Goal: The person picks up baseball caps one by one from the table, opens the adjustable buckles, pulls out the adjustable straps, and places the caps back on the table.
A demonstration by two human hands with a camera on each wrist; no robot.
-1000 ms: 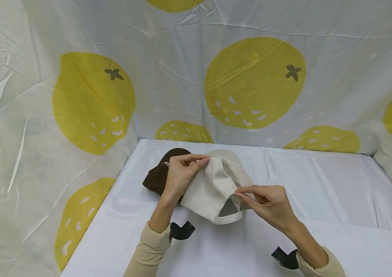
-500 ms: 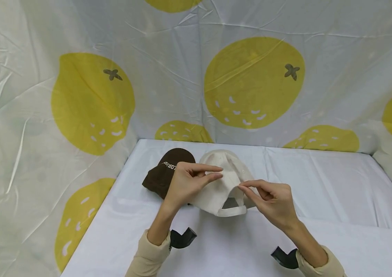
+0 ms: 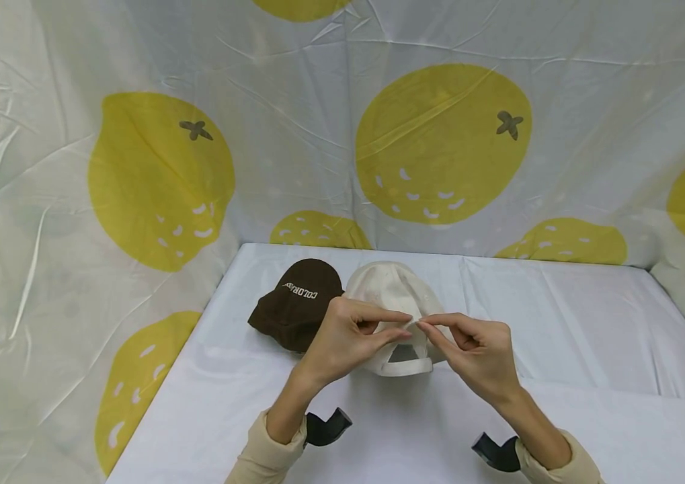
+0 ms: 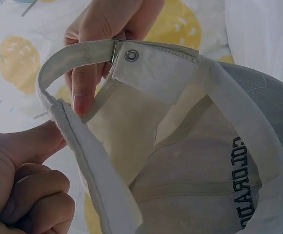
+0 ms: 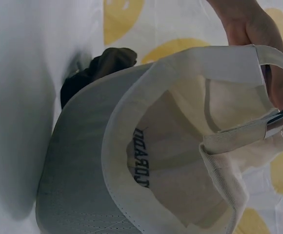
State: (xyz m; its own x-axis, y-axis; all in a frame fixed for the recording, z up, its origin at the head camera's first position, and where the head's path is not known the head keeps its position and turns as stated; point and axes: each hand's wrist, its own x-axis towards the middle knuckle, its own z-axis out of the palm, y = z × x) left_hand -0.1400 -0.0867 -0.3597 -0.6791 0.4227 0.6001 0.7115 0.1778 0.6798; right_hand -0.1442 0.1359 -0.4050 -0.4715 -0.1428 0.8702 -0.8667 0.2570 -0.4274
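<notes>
An off-white baseball cap (image 3: 387, 281) sits with its back opening towards me. Its rear strap (image 4: 78, 54) and metal buckle (image 5: 279, 122) show in the wrist views, with dark lettering inside the crown. My right hand (image 3: 480, 353) pinches the cap at the top of the back opening, thumb against index finger. Across from it, my left hand (image 3: 345, 339) has its thumb and index tips right at the same edge, slightly parted; I cannot tell whether they grip it. To the left lies a dark brown cap (image 3: 294, 309) with white lettering, partly behind my left hand.
A white cloth covers the table (image 3: 572, 323). Behind and to the left hangs a pale curtain (image 3: 294, 134) printed with lemons. Black bent mounts, the left one (image 3: 329, 427) and the right one (image 3: 495, 452), stick out by my sleeves.
My left hand let go of the off-white cap's crown and moved right and down to the back opening. The cap has shifted slightly right and back. My right hand still pinches it.
</notes>
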